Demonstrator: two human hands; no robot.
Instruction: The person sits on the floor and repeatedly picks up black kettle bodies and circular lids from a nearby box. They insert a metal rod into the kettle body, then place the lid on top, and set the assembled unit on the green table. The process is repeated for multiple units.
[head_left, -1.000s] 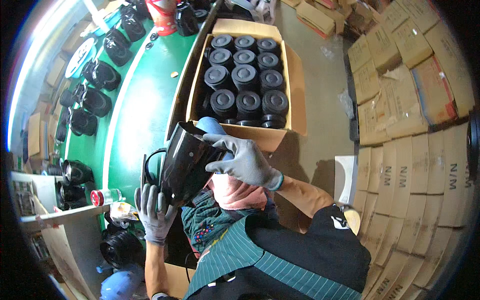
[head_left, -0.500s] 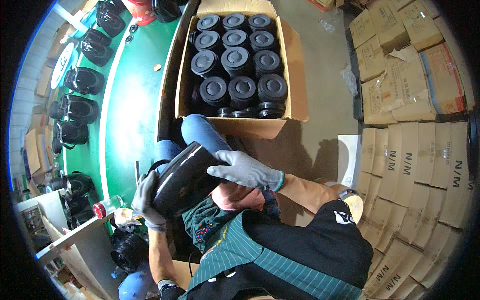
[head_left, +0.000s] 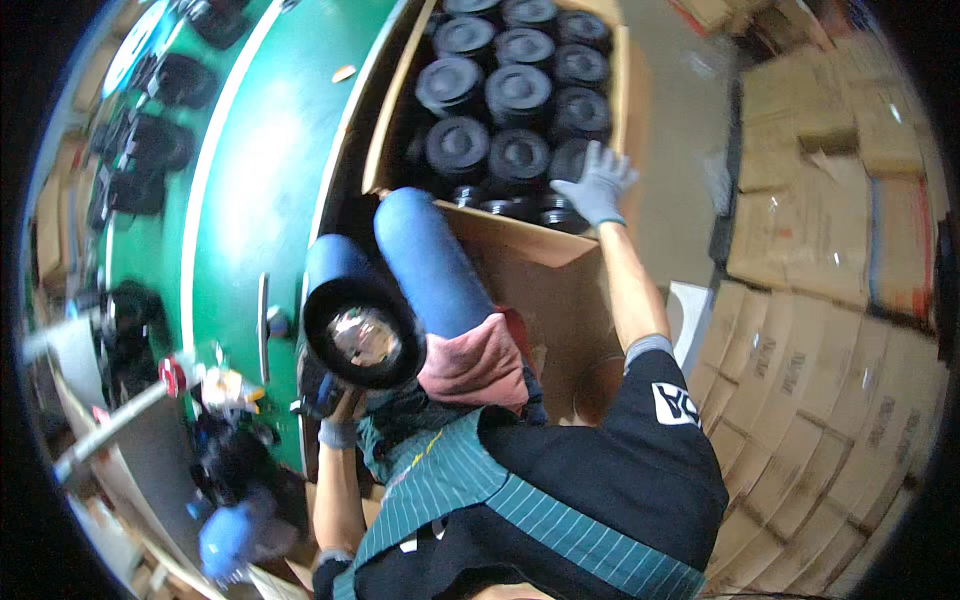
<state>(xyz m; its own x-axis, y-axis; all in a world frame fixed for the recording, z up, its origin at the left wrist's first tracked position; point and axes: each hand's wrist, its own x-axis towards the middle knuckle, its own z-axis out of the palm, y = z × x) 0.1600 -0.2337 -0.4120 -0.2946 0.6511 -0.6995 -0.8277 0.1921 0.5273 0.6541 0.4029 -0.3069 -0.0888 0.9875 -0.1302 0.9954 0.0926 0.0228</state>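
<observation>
My left hand [head_left: 325,398], gloved and partly hidden, grips a glossy black kettle-like vessel [head_left: 318,318] above my lap. Its round mouth faces up, showing a shiny metal inside. My right hand [head_left: 600,184], in a grey glove, reaches out with fingers spread at the near right corner of an open cardboard box [head_left: 520,232]. It overlaps one of several round black capped cylinders [head_left: 519,155] standing in rows there; whether it touches that one I cannot tell. Some smaller black ringed parts [head_left: 510,208] sit along the box's near side.
A green worktable [head_left: 255,160] runs along the left, with several black vessels [head_left: 140,190] at its far side. Stacked cardboard cartons [head_left: 800,350] line the right. A red-capped jar [head_left: 173,375] and a blue rounded thing [head_left: 235,540] are at lower left.
My right hand has left the vessel and moved forward to the box. In my left hand, the vessel has turned so its mouth faces up. The view has shifted.
</observation>
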